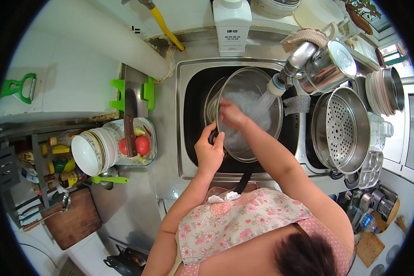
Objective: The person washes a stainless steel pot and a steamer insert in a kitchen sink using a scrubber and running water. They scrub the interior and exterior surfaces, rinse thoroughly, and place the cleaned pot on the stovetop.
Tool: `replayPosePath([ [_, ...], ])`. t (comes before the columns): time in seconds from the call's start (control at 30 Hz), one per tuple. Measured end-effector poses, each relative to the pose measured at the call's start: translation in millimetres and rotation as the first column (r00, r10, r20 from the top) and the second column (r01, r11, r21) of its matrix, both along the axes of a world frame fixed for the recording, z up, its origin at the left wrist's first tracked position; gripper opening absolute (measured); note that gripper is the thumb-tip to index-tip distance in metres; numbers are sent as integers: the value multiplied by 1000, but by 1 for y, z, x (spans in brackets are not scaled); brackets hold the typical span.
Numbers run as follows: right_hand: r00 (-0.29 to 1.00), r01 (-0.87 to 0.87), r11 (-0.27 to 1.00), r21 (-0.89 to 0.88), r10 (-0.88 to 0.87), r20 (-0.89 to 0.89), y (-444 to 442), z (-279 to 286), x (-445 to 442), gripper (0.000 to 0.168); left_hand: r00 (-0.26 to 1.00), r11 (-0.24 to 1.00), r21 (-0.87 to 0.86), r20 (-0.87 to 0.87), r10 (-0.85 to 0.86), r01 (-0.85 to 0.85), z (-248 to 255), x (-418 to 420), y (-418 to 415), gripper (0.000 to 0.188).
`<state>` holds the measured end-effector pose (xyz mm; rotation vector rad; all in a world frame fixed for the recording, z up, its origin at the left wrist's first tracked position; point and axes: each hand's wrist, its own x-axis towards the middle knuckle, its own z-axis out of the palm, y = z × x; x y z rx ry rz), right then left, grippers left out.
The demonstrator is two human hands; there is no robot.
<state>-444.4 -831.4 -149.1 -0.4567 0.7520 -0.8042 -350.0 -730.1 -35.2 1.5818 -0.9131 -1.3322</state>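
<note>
In the dark sink basin [196, 155], a round steel pot or pan with a glass-like rim [250, 145] stands tilted under the faucet [276, 86], whose spray churns the water in it. My left hand [210, 148] grips its black handle at the near left rim. My right hand [232, 115] is at the pot's left inner wall, its fingers curled; whether it holds something there I cannot tell. Another steel vessel [209, 100] shows behind the pot's left side. A grey cloth [296, 105] hangs over the divider to the right.
A white detergent bottle [232, 38] stands behind the sink. At right are a steel steamer [346, 129] and stacked dishes [381, 91]. At left, a cleaver [131, 114] stands in a green holder above tomatoes [142, 145], near white bowls [86, 155] and a wooden cutting board [72, 220].
</note>
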Motion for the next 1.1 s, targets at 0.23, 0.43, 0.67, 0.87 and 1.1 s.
replayPosePath([
  [0.23, 635, -711, 672, -209, 485, -601, 67, -45, -53, 26, 991, 992, -123, 133, -22, 39, -13, -2, 3, 26],
  [0.43, 23, -795, 606, -35, -27, -999, 46, -83, -110, 25, 993, 998, 46, 114, -41, 36, 4, 2, -1, 28],
  [0.67, 42, -972, 130, -194, -718, -695, -61, -42, -114, 34, 986, 998, -40, 165, -38, 45, -6, 1, 3, 28],
  [0.87, -51, -981, 136, -136, -866, -497, -47, -66, -116, 46, 981, 996, -86, 193, -19, 36, -9, 1, 5, 27],
  [1.1, -327, -789, 559, 254, -32, -945, 55, -118, -110, 44, 986, 996, -87, 166, -12, 27, -6, -3, 10, 27],
])
